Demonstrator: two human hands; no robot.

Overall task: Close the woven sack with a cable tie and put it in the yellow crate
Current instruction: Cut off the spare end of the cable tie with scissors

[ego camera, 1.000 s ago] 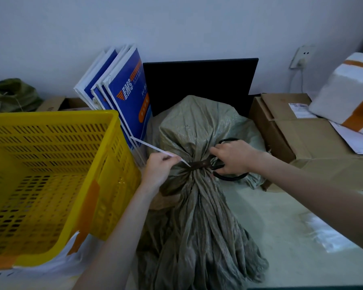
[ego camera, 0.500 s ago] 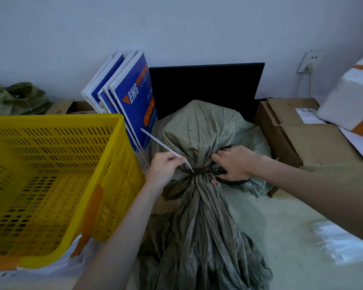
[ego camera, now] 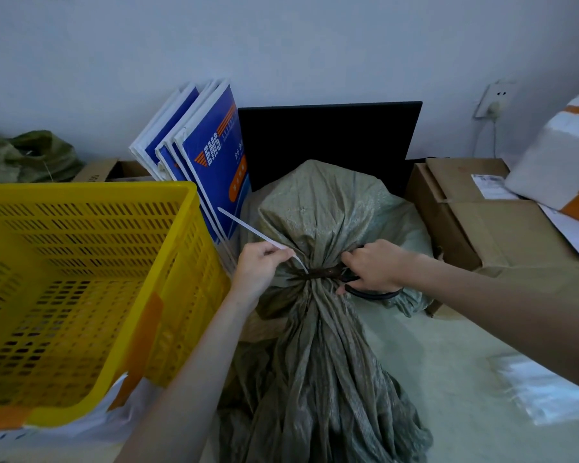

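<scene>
Woven sack (ego camera: pixel 318 215), one, olive-grey, upright in mid-frame; neck gathered and cinched by one white cable tie (ego camera: pixel 248 228), loose tail slanting up-left. Two hands at the neck: left hand (ego camera: pixel 259 270) pinching the tie's tail just left of the knot; right hand (ego camera: pixel 375 265) curled round black-handled scissors (ego camera: pixel 331 273), dark blades lying across the cinched neck. One yellow crate (ego camera: pixel 188 228), slotted walls, just left of the sack, orange tape on its near corner. Four or so blue-and-white mailers (ego camera: pixel 214 162) leaning on the wall between crate and sack. One black panel (ego camera: pixel 328 138) behind the sack. Cardboard boxes (ego camera: pixel 482 225) to the right, one white parcel (ego camera: pixel 559 162) with orange tape on top. Second green sack (ego camera: pixel 24 155) far left. Clear plastic bags (ego camera: pixel 542 389) near right.
</scene>
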